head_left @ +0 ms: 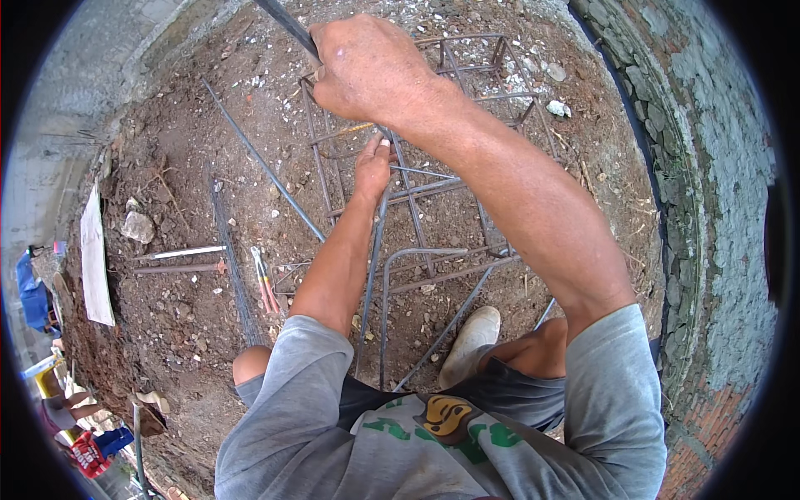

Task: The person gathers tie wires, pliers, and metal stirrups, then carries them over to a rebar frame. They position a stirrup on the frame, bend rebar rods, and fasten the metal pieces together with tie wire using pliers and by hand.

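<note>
The right hand (358, 71) is clamped in a fist on a dark, straight metal bar (287, 29), which slants up and away to the left. Lower down, the left hand (374, 169) has its thumb and fingers bunched at the bars of a rust-brown, box-shaped steel rod cage (412, 206); I can't tell whether they are clamped on one. The cage lies on the stony brown soil under and beyond the forearms.

Nearer the person's knees is a grey steel rod bent at a corner (385, 317). Left of the cage slants a straight grey rod (265, 164), and beside the left forearm are a red-handled hand tool (263, 275) and a dark bundle of thin wires (231, 258). Farther left lies a flat whitish board (97, 258).
</note>
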A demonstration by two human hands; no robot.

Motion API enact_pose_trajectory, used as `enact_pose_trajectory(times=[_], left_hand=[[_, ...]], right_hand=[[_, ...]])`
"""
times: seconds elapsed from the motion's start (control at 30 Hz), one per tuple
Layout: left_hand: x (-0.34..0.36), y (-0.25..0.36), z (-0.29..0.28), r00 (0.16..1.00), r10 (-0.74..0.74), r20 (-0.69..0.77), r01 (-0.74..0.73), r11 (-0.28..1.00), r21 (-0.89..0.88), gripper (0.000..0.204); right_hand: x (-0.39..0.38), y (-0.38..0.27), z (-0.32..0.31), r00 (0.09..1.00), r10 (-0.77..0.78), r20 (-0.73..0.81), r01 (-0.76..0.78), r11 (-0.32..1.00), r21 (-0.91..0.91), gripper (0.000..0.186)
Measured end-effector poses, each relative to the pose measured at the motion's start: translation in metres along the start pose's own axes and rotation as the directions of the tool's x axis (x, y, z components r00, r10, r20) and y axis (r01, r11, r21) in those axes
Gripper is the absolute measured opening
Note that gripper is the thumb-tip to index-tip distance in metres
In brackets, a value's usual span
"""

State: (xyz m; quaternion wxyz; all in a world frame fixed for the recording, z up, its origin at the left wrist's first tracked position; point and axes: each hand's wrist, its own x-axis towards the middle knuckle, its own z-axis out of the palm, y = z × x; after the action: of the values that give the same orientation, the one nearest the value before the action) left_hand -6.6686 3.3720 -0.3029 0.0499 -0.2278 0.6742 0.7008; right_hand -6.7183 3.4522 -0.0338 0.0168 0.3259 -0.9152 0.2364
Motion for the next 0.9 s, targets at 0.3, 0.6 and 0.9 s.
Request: enact_pose_trajectory(times=[0.3,0.6,0.9], left_hand=[[0.005,-0.003,0.001,0.96,0.271,0.072,-0.281,0.933,0.225,0.045],[-0.002,0.008,-0.004,0.999,-0.028,0.017,0.027,0.997,0.074,0.051],[-0.001,0.005,-0.004,0.998,0.064,0.021,-0.066,0.992,0.11,0.052]], right_hand=[[0.0,0.008,0.002,0.995,0.011,-0.102,-0.013,1.0,-0.022,0.026],[0.01,0.016,-0.024,0.99,0.141,-0.018,-0.139,0.987,0.079,0.025],[0.043,0.025,-0.016,0.972,0.184,0.146,-0.189,0.982,0.027,0.027]])
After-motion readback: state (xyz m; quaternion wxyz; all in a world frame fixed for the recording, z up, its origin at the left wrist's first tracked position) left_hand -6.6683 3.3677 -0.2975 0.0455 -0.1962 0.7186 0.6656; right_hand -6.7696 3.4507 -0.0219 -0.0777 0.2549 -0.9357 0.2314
